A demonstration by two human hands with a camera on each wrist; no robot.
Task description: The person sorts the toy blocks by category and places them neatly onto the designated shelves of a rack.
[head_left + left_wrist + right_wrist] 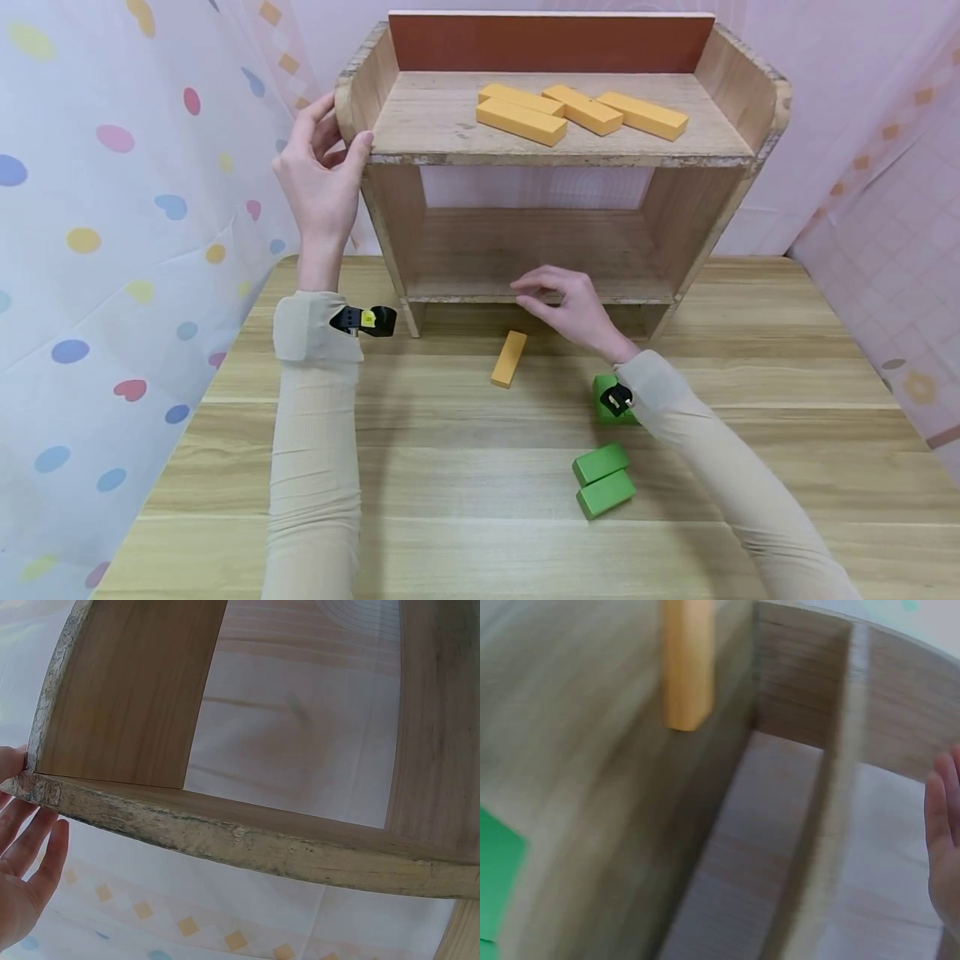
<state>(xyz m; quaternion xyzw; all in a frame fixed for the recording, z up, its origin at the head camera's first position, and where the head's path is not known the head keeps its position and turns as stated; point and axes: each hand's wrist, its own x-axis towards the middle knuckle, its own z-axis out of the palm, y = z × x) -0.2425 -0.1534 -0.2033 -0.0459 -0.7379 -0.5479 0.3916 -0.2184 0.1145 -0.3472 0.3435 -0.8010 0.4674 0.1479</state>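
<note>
A small wooden shelf (555,157) with worn edges stands on the table. My left hand (322,175) grips its upper left side edge, thumb in front and fingers behind; the left wrist view shows the fingers (49,859) against the panel. Before the lower board hovers my right hand (566,304), fingers loosely bent with nothing between them. Just below it on the table lies a yellow block (509,359), also in the right wrist view. Several more yellow blocks (521,121) lie on the upper board.
Two green blocks (606,493) lie side by side on the wooden table (465,483). Beyond them, more green (604,392) shows partly under the right wrist. A dotted curtain (150,250) hangs at the left, and pink patterned cloth (862,100) at the back and right.
</note>
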